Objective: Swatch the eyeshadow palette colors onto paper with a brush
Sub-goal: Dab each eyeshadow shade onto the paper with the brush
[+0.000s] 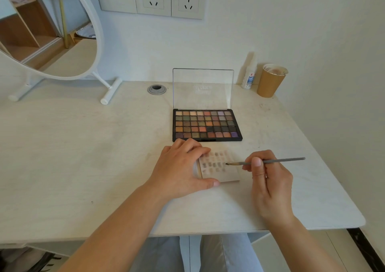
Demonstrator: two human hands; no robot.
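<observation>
Hands: left [179, 167] flat on rectangular paper [225, 172], right [268, 178] pinching thin brush [270, 161].

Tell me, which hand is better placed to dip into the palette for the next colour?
The right hand: it already holds the brush, its tip at the paper just below the open palette. The left hand rests on the paper, steadying it.

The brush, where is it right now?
In the head view, the brush is pinched in the right hand, its tip on the right edge of the paper just in front of the eyeshadow palette.
</observation>
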